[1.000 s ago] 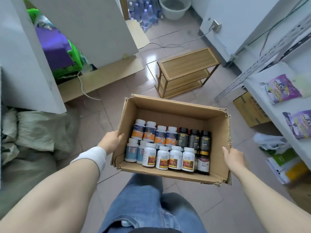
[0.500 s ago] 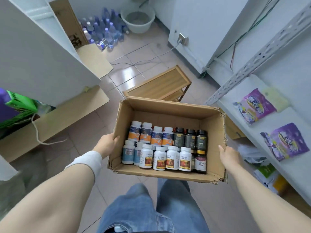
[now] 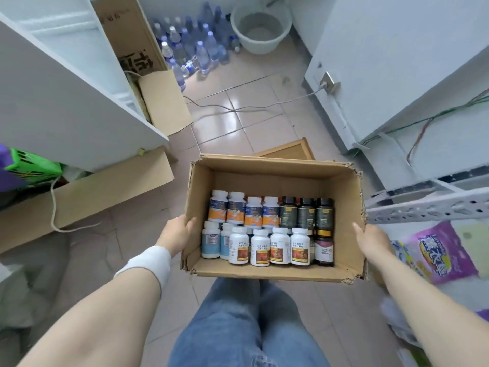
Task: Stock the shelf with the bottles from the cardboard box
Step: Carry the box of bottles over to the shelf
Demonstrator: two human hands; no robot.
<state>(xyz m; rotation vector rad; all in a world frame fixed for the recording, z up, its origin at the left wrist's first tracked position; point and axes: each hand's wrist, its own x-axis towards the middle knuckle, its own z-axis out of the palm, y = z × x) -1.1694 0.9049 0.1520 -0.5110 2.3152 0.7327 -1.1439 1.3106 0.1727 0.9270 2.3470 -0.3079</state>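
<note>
Two bare hands hold an open cardboard box (image 3: 272,271) up in the air, above the person's legs in blue jeans (image 3: 246,324). The left hand (image 3: 176,231) presses flat on the left wall of the box, with its thumb hooked over the rim and the other fingers hidden behind the card. The right hand (image 3: 370,239) presses on the right wall, thumb along the top edge, and I cannot tell how its other fingers lie. A soft white band (image 3: 148,263) wraps the left wrist. The box is brown and a bit rough, with torn, bumpy edges and no flaps standing up. Inside it, small round bottles stand upright in two rows, close together. At the back are four white bottles with orange labels (image 3: 244,213) and three dark bottles (image 3: 305,214) with black caps. At the front are two pale blue bottles (image 3: 211,241), four white bottles with red pictures (image 3: 270,247), and one dark jar with a pink label (image 3: 324,250). They all look smooth and shiny, like plastic. The metal shelf (image 3: 423,207) is just to the right of the box, grey with little holes in its bar. Purple shiny bags (image 3: 436,250) lie on it. The floor (image 3: 238,123) is smooth tile, and clear water bottles (image 3: 190,49) stand far off beside a round pale bucket (image 3: 260,25).
</note>
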